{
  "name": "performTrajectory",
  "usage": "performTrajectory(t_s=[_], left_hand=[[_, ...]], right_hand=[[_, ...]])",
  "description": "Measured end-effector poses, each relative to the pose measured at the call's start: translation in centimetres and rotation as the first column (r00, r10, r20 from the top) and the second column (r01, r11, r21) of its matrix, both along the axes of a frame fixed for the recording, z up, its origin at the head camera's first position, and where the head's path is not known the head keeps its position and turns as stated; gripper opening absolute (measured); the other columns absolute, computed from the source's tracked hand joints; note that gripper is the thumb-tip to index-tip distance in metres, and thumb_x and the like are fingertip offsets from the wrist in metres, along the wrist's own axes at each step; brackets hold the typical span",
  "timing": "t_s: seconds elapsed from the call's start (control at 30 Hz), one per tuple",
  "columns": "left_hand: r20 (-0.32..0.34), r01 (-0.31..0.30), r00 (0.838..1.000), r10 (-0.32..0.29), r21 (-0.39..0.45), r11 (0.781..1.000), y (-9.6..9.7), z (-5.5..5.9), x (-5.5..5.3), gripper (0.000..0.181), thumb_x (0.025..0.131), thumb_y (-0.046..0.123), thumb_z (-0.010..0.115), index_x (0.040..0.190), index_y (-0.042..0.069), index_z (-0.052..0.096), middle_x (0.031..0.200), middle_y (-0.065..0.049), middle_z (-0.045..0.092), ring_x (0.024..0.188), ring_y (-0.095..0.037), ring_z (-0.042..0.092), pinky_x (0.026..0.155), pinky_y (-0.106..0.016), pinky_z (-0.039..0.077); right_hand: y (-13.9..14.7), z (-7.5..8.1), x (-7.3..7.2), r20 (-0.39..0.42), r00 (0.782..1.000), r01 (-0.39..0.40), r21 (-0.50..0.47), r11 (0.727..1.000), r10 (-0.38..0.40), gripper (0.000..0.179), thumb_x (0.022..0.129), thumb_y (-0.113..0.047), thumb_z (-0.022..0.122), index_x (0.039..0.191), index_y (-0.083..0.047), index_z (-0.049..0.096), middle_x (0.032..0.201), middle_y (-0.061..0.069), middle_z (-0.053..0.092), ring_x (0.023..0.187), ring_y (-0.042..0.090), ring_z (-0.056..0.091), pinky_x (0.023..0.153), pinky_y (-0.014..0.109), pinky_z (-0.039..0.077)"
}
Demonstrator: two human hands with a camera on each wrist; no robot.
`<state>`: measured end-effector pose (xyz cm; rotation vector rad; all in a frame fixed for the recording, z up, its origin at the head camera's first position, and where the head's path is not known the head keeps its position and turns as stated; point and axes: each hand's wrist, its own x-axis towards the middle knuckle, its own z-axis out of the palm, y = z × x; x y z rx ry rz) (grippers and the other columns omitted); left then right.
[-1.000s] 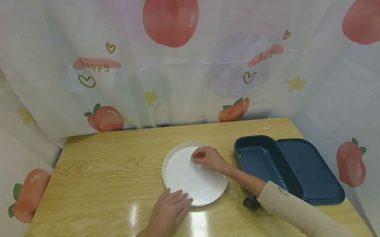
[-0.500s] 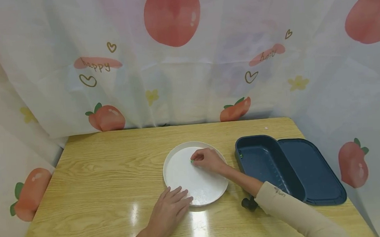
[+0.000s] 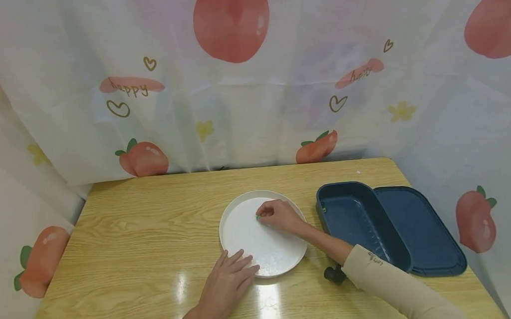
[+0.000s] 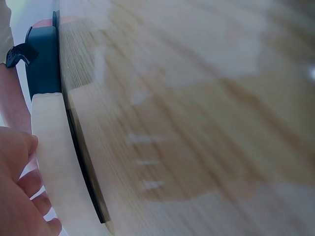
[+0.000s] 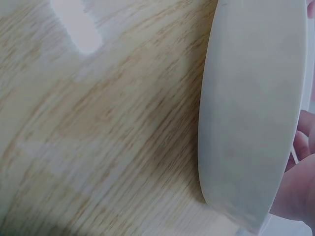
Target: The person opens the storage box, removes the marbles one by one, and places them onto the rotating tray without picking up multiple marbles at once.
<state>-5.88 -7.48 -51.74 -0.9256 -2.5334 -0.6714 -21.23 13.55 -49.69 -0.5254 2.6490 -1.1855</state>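
A round white plate [image 3: 244,245] with a low raised rim sits on the wooden table. My left hand [image 3: 222,287] lies with fingers spread and fairly straight at its near-left rim. In the left wrist view the left fingertips [image 4: 30,142] are right at the rim. Over the far half of the plate, my right hand [image 3: 280,216] pinches a tiny green piece [image 3: 258,218] between thumb and fingers; most of it is hidden by the fingertips. The plate's pale side wall [image 5: 251,113] fills much of the right wrist view, with part of the right hand [image 5: 295,191] behind it.
Right of the plate stands a deep dark-blue box [image 3: 354,217] with a bit of green [image 3: 324,209] at its inner left wall. Its flat dark-blue lid [image 3: 423,231] lies beside it. The right forearm [image 3: 329,244] crosses its near-left side. A printed curtain [image 3: 252,114] hangs behind the table.
The right hand keeps its pinch on the green piece and has barely moved. The left hand stays at the plate's rim. The head view has shifted very slightly.
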Motion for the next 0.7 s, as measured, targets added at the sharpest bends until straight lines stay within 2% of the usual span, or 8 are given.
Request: performTrajectory(t_s=[0.33, 0.5, 0.7], left_hand=[[0.011, -0.001, 1.000, 0.001, -0.006, 1.000, 0.0, -0.1, 0.0, 0.020, 0.088, 0.016, 0.077, 0.107, 0.018, 0.078, 0.119, -0.006, 0.071, 0.120, -0.030, 0.061, 0.101, -0.060, 0.043], [0.007, 0.003, 1.000, -0.003, -0.008, 1.000, 0.0, -0.2, 0.0, 0.021, 0.086, 0.015, 0.079, 0.107, 0.017, 0.078, 0.118, -0.007, 0.071, 0.118, -0.031, 0.062, 0.099, -0.061, 0.045], [0.007, -0.004, 1.000, 0.004, -0.010, 1.000, 0.1, -0.1, 0.1, 0.020, 0.089, 0.016, 0.076, 0.108, 0.018, 0.078, 0.120, -0.006, 0.071, 0.120, -0.031, 0.061, 0.100, -0.060, 0.043]], right_hand=[[0.1, 0.0, -0.3, 0.002, 1.000, -0.003, 0.017, 1.000, 0.003, 0.009, 0.086, -0.005, 0.074, 0.094, -0.007, 0.076, 0.082, -0.003, 0.069, 0.077, 0.011, 0.063, 0.072, 0.027, 0.053], [0.3, 0.6, -0.2, 0.011, 1.000, 0.025, 0.035, 0.999, -0.025, 0.010, 0.087, -0.008, 0.075, 0.097, -0.009, 0.075, 0.086, -0.003, 0.069, 0.080, 0.013, 0.063, 0.074, 0.029, 0.053], [0.7, 2.1, -0.2, 0.041, 0.998, 0.048, 0.000, 0.999, -0.048, 0.014, 0.089, -0.010, 0.075, 0.102, -0.007, 0.074, 0.093, 0.000, 0.070, 0.088, 0.017, 0.065, 0.075, 0.030, 0.055]])
